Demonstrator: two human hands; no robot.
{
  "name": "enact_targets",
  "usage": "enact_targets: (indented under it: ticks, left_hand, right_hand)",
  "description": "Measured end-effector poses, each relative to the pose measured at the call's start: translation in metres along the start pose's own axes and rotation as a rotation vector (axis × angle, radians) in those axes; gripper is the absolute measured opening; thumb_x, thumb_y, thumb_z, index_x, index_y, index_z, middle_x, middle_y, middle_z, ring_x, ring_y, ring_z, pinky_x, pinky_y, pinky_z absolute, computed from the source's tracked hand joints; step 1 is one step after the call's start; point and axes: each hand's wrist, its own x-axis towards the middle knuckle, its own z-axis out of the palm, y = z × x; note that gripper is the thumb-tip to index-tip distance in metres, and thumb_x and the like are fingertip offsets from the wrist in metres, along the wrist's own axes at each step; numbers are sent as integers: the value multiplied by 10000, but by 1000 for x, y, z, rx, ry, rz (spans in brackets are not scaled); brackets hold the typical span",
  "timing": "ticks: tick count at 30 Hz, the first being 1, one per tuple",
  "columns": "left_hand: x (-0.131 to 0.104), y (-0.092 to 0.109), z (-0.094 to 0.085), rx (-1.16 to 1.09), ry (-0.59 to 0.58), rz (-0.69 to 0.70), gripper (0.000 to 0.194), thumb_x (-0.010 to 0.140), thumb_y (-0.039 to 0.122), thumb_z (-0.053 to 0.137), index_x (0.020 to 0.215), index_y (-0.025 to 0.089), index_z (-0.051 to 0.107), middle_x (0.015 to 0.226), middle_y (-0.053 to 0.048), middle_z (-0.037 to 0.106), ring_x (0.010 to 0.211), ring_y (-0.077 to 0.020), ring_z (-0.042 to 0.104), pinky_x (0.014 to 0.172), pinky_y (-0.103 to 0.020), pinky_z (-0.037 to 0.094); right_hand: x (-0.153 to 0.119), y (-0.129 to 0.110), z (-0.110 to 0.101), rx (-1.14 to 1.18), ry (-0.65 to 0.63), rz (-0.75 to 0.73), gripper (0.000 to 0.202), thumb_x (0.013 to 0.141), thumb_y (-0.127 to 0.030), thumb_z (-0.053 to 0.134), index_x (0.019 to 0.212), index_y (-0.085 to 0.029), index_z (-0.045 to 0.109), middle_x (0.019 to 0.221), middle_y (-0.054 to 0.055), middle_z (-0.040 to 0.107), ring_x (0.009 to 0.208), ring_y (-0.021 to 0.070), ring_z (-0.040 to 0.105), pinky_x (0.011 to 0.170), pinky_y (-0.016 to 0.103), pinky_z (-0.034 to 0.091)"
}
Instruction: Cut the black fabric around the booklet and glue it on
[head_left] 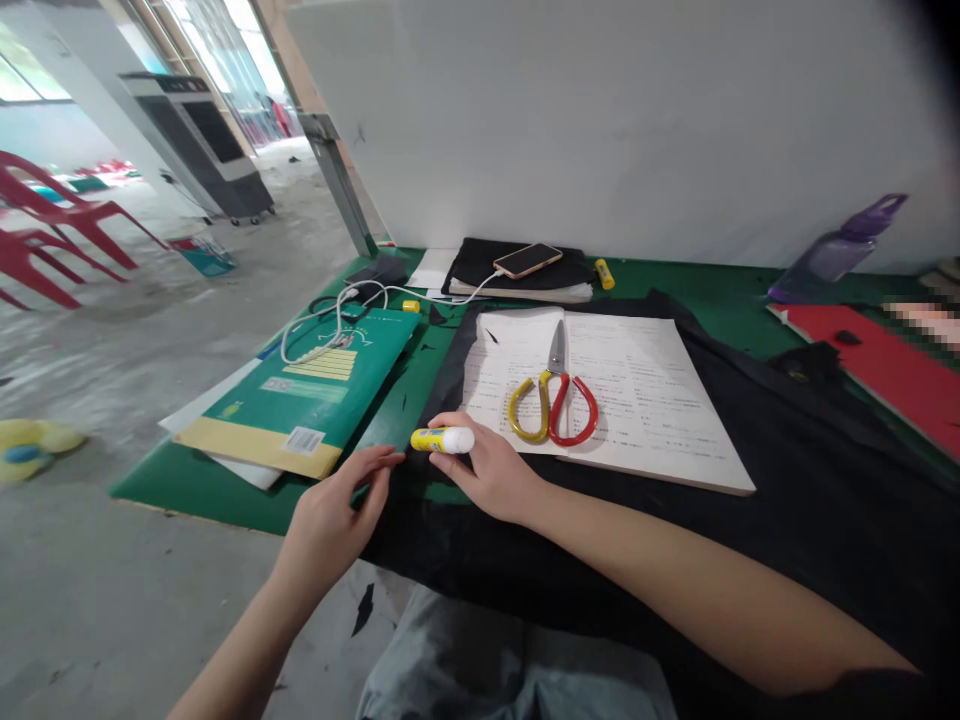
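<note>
My right hand (487, 468) is closed around a glue stick (441, 440) with a yellow label and a white end, held level above the table. To its left, my left hand (334, 515) has its fingers stretched toward the edge of the black cloth (660, 560), thumb apart from them. I make out nothing in that hand, though its fingertips are partly hidden. Just beyond my right hand, scissors (555, 395) with one yellow and one red handle lie on an open book (645, 400) of printed pages. The book rests on the black cloth.
A green book (307, 390) with a white cable (341, 320) lies at the left of the green table (142, 485). Toward the wall are a phone (529, 261) on a black notebook (465, 265) and small yellow pieces (604, 274). A purple bottle (829, 255) and red folder (900, 380) are right.
</note>
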Motion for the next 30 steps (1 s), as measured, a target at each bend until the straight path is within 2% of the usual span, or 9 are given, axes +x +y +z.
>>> enact_targets:
  ticks: [4, 8, 11, 14, 18, 21, 24, 27, 30]
  left_hand:
    - [-4, -5, 2, 208, 5, 216, 256, 911, 298, 462, 1105, 215, 607, 1048, -27, 716, 859, -186, 702, 768, -260, 539]
    - [-5, -9, 4, 292, 49, 377, 240, 905, 254, 490, 1093, 182, 621, 1086, -65, 700, 997, -213, 663, 878, -307, 516]
    - [-5, -8, 4, 308, 47, 444, 247, 899, 214, 495, 1105, 167, 623, 1089, -80, 694, 1054, -220, 633, 927, -335, 499]
    - [-5, -7, 2, 319, 26, 451, 268, 891, 215, 502, 1127, 170, 619, 1079, -83, 694, 1039, -226, 635, 927, -352, 503]
    - [-8, -6, 2, 323, 5, 459, 265, 882, 229, 512, 1114, 168, 625, 1078, -83, 693, 1032, -237, 635, 925, -374, 508]
    - [-9, -5, 3, 305, 4, 465, 258, 882, 234, 511, 1103, 171, 628, 1080, -81, 693, 1037, -241, 632, 928, -382, 506]
    - [-10, -5, 3, 269, 2, 428, 274, 883, 234, 504, 1121, 172, 624, 1085, -87, 689, 1034, -245, 631, 923, -385, 506]
    - [-9, -5, 2, 226, -18, 382, 290, 888, 237, 492, 1142, 169, 613, 1089, -94, 681, 1037, -246, 624, 920, -387, 504]
    - [-7, -5, 1, 194, -40, 334, 292, 901, 242, 472, 1152, 163, 597, 1122, -103, 661, 1062, -240, 608, 936, -380, 494]
  right_hand:
    - [1, 4, 2, -18, 16, -80, 289, 903, -253, 514, 1184, -195, 482, 1138, 71, 599, 1069, 188, 553, 943, 343, 431]
    - [2, 6, 2, -34, -7, -92, 327, 883, -170, 519, 1208, -202, 500, 1122, 77, 567, 1046, 178, 544, 938, 340, 444]
    - [2, 6, 2, -6, 25, -106, 323, 888, -151, 497, 1206, -207, 499, 1231, 95, 509, 1150, 175, 498, 1000, 345, 414]
    - [3, 4, 3, 51, 44, -104, 323, 914, -174, 457, 1236, -210, 444, 1311, 101, 490, 1237, 174, 452, 1051, 364, 374]
    - [3, 4, 8, 74, 43, 14, 343, 929, -232, 449, 1257, -201, 355, 1216, 105, 561, 1138, 182, 537, 994, 383, 425]
    - [3, 7, 14, 54, 48, 38, 388, 925, -247, 462, 1271, -187, 298, 1165, 112, 579, 1071, 187, 575, 938, 381, 458]
    - [4, 9, 18, 5, 13, 58, 355, 924, -249, 468, 1246, -182, 337, 1125, 105, 590, 1037, 190, 590, 895, 366, 472]
    - [6, 7, 19, -59, -76, 28, 264, 928, -212, 452, 1188, -175, 419, 1117, 107, 597, 1040, 195, 579, 884, 349, 462]
    - [10, 6, 18, -107, -119, 32, 275, 923, -184, 458, 1196, -165, 432, 1087, 106, 610, 1009, 201, 581, 864, 345, 458]
